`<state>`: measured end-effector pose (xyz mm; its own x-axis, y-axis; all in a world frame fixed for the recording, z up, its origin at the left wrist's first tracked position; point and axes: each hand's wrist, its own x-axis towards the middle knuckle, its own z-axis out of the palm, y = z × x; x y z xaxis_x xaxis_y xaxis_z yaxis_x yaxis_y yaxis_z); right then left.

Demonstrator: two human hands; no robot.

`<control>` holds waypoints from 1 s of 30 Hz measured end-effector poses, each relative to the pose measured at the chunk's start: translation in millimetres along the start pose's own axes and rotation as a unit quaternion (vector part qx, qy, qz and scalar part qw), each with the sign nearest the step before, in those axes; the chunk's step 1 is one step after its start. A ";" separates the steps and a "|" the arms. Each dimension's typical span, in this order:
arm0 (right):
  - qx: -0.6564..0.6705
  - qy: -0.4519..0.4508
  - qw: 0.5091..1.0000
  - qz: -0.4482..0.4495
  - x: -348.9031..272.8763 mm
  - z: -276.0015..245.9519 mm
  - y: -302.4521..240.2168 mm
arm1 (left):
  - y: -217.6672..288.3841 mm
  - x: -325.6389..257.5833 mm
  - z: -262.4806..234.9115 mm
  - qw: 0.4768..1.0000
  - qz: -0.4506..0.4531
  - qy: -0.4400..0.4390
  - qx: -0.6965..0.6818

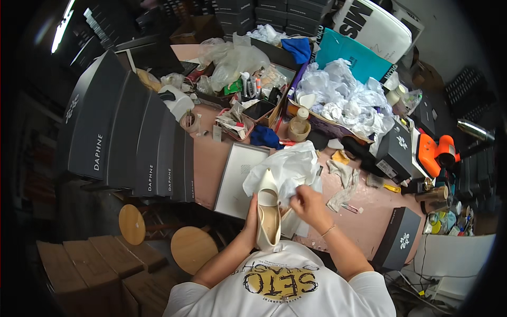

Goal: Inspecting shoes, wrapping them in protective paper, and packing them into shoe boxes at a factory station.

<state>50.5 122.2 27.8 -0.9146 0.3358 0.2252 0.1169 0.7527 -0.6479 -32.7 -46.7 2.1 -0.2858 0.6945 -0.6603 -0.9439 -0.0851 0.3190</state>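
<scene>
Holding cream pointed shoe (268,211) upright over table (369,222) edge, left hand (251,219) fingers wrapped round its side; right hand (308,203) pinches white tissue paper (290,169). We judge stuffing or wrapping underway; next calls for feeding paper toward shoe.

A cream pointed shoe (268,214) is held upright by the left hand (251,217), while white tissue paper (289,168) is gripped by the right hand (308,205) over a pretty cluttered pink table (369,222).

Shoe workshop — stacked dark shoe boxes (127,132), cluttered worktable (208,158).
</scene>
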 end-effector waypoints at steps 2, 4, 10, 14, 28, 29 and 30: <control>-0.053 0.041 0.996 0.055 34.1 -5.6 20.0 | 6.4 -2.2 -8.9 0.998 0.010 -0.058 -0.024; -0.223 -0.037 0.974 -0.005 51.1 37.3 75.4 | 5.4 0.9 -18.3 0.991 -0.015 -0.114 -0.075; -0.282 -0.177 0.943 0.011 48.1 85.7 107.2 | 3.6 3.8 -13.7 0.999 0.005 -0.038 -0.019; -0.092 -0.183 0.973 -0.103 30.6 11.3 -20.1 | 1.2 -2.9 -12.4 0.997 0.021 0.037 -0.056; -0.164 0.078 0.983 -0.015 -11.3 1.9 28.7 | -2.1 4.6 -28.0 0.997 0.035 0.073 0.003; -0.135 0.069 0.988 -0.021 -15.0 10.7 23.0 | -5.6 2.2 -22.9 0.997 0.040 0.068 0.019; -0.105 0.066 0.992 -0.027 -12.0 19.5 14.5 | -3.1 3.5 -18.6 0.996 0.049 0.061 0.040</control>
<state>55.6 118.0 1.5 -0.8644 0.3525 0.3586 0.1590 0.8682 -0.4701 -33.9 -57.3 -13.8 -0.3982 0.5935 -0.6994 -0.8959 -0.0878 0.4355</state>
